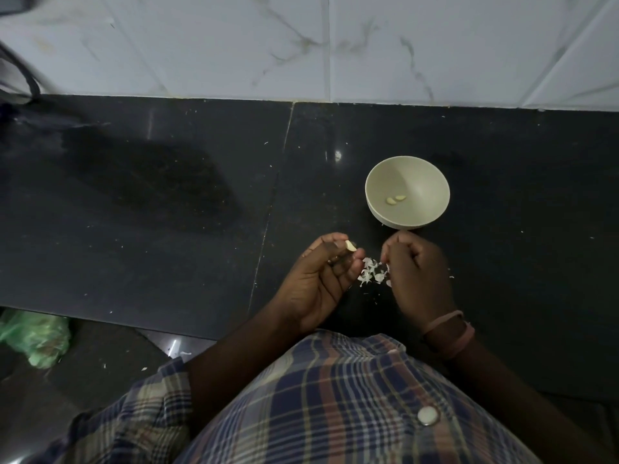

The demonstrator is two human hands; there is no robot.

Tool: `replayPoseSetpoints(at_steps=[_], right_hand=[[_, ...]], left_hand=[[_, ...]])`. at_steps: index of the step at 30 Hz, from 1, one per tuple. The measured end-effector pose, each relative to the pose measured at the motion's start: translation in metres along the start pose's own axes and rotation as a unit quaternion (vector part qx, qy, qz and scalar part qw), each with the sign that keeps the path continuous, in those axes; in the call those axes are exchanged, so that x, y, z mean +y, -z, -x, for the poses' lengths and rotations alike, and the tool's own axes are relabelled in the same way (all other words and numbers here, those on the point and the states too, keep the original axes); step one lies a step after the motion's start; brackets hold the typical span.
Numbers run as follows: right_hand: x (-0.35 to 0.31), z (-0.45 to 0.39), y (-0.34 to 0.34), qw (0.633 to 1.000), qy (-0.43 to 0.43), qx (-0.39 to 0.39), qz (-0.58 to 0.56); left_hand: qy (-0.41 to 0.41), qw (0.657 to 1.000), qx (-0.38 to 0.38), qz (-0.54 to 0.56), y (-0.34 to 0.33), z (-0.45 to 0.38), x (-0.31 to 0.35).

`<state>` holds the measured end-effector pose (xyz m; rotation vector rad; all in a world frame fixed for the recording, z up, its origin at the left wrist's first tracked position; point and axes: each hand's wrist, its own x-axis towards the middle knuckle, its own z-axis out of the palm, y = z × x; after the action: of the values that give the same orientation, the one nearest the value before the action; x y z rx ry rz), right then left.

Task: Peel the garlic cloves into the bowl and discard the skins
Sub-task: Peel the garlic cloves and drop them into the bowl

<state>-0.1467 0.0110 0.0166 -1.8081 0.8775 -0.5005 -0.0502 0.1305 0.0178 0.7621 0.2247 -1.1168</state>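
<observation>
A pale round bowl [407, 192] stands on the black counter [167, 212] with two peeled garlic cloves [395, 199] at its bottom. Just in front of it, my left hand [321, 279] pinches a garlic clove [116, 245] between thumb and fingertips. My right hand [418, 276] is curled shut close to the left one; what its fingertips hold is hidden. Between the two hands a small heap of white garlic skins [373, 274] lies on the counter.
A white marbled tile wall [335, 45] rises behind the counter. Small skin flakes are scattered over the dark surface. A green plastic bag [37, 336] lies below the counter edge at the lower left. Dark cables [20, 72] hang at the far left.
</observation>
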Motion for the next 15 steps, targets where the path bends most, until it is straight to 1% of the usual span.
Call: replayPoseSetpoints(at_steps=[3,6,8,10,12,15], right_hand=[[0.0009,0.0013,-0.0027,0.998,0.014,-0.014,0.059],[-0.0032,0.0025,-0.0022,0.997,0.033,-0.031,0.068],[-0.0042,0.0023,-0.0008,0.995,0.061,-0.023,0.076],[-0.0064,0.0020,0.0002,0.996,0.059,-0.012,0.058],[-0.0084,0.0025,0.0004,0.999,0.040,-0.005,0.027],[-0.0086,0.0037,0.0007,0.999,0.029,-0.024,0.009]], left_hand=[[-0.007,1.000,-0.002,-0.002,0.0005,-0.0001,0.0000],[-0.018,1.000,0.004,-0.004,0.0014,-0.0006,0.0005],[-0.023,1.000,0.010,-0.005,0.0024,-0.0011,0.0001],[-0.024,1.000,0.014,-0.009,0.0029,-0.0008,-0.0006],[-0.024,1.000,0.013,-0.015,0.0035,-0.0003,-0.0015],[-0.027,0.999,0.009,-0.020,0.0034,0.0000,-0.0020]])
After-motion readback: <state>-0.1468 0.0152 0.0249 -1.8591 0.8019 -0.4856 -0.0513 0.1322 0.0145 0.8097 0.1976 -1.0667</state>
